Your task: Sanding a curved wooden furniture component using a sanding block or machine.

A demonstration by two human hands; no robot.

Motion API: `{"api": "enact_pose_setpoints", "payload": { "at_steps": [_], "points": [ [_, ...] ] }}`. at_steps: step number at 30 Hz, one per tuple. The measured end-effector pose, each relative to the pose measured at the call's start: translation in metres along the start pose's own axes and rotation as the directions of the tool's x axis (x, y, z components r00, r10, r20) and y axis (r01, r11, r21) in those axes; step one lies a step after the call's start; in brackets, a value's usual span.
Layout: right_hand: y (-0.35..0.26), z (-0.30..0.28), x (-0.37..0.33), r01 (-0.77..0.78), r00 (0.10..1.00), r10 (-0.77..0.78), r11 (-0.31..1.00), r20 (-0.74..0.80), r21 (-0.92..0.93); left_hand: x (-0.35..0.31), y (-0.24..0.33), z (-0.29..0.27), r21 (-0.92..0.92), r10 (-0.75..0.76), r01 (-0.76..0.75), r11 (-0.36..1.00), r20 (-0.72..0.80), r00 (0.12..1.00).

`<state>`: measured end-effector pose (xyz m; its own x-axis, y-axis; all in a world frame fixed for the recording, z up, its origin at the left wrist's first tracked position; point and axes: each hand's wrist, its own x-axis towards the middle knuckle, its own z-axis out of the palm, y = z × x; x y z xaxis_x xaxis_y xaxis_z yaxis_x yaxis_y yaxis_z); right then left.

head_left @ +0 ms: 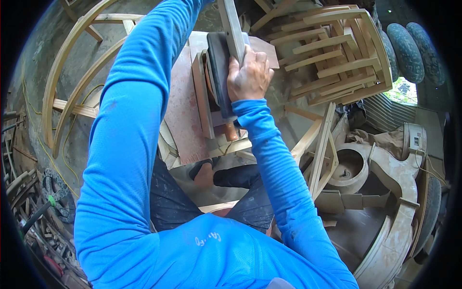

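Note:
My right hand [249, 74] is closed around the lower end of a pale wooden bar [233, 30]. The bar runs up and out of the top edge of the view. Its lower end lies against a long dark belt [219, 72] on what looks like a belt sander, with wooden boards [203, 96] along its left side. A brown wooden knob or roller end [231, 131] sticks out at the sander's near end. Under it is a reddish-brown plywood sheet [185, 120]. My left arm reaches up past the top edge, so my left hand is out of sight.
Curved wooden frames [60, 77] stand at the left beside a yellow cord [72, 125]. Slatted wooden frames [332, 53] are stacked at the far right. A dusty band saw body [397, 178] lies at the right, near an angled wooden frame [323, 149]. Scrap wood piles up at the left edge.

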<state>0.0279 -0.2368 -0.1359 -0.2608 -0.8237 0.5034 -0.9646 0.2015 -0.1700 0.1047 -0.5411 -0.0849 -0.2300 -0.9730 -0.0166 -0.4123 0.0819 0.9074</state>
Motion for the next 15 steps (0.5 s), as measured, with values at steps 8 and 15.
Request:
{"api": "enact_pose_setpoints", "payload": {
  "at_steps": [8, 15],
  "points": [
    [0.016, -0.045, -0.061, -0.033, 0.992, 0.03, 0.999, 0.125, 0.022, -0.063, -0.023, 0.041, 0.123, 0.138, -0.144, 0.982, 0.061, 0.989],
    [0.052, -0.186, -0.176, -0.014, 0.923, -0.01, 0.998, 0.385, 0.06, -0.233, -0.02, 0.095, 0.719, 0.175, -0.033, 0.694, -0.124, 0.977]
  ]
}}
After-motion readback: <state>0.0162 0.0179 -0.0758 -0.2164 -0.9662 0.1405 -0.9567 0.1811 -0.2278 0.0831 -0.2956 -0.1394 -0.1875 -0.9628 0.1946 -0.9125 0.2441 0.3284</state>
